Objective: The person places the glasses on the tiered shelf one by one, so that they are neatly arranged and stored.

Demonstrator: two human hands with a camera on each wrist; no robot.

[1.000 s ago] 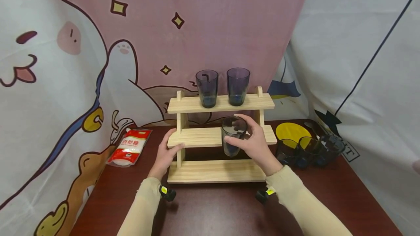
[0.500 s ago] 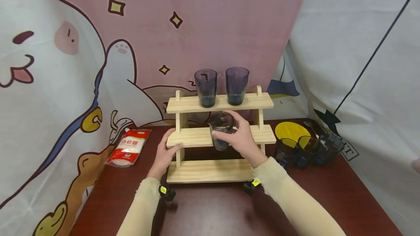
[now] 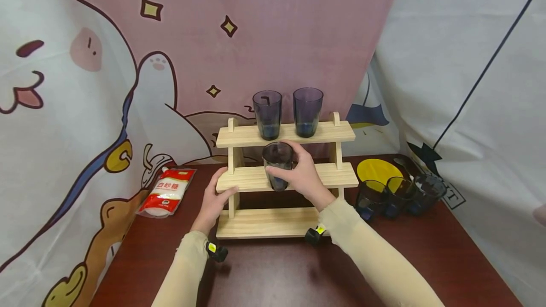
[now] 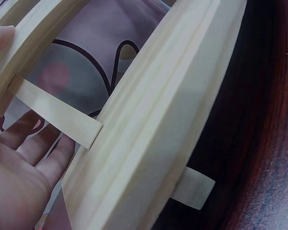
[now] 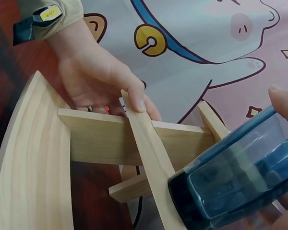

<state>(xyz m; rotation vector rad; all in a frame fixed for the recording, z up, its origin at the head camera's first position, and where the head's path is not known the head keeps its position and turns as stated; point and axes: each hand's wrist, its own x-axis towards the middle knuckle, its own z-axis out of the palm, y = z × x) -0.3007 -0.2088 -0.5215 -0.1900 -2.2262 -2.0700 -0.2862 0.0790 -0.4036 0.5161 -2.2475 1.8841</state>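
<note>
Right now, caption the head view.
Right fingers hold a dark translucent tumbler; left fingers grip a tiered pale wooden rack.

On the red-and-white packet (image 3: 168,191), which lies on the counter (image 3: 264,274) to the left of my left fingers (image 3: 215,181), I can read three large Chinese characters, 白砂糖, meaning white sugar. A smaller line runs beneath them, and that, like the rest of the packet's print, is too small for me. Off to my right, low on the hanging cloth (image 3: 469,84), I make out a capital T inside a drawn frame; what stands before it I can't tell. The yellow tag (image 5: 51,13) at my left cuff (image 5: 72,15) bears dark marks I can't read.
</note>
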